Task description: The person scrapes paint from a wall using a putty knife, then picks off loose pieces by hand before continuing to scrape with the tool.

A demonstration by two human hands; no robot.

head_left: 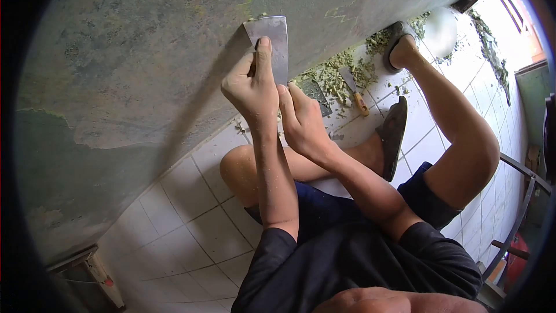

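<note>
A wide metal scraper blade [277, 43] stands with its far edge against the grey, patchy wall [145, 52]. My left hand [255, 84] is closed on the scraper, its thumb pressed along the blade's face and the other fingers folded behind. At the blade's near end my right hand [304, 119] is closed too, thumb and forefinger together there. The scraper's handle is hidden by my hands. Small flakes cling to the wall by the blade's edge, where a pale greenish line borders a smoother grey patch [307, 0].
On the white tiled floor [211, 232] lie greenish scrapings [341, 69], a second scraper with a wooden handle [362, 104] and a dark flat plate [317, 97]. My bent legs and dark sandals [395, 136] are close by. A metal frame [518, 214] stands at the right.
</note>
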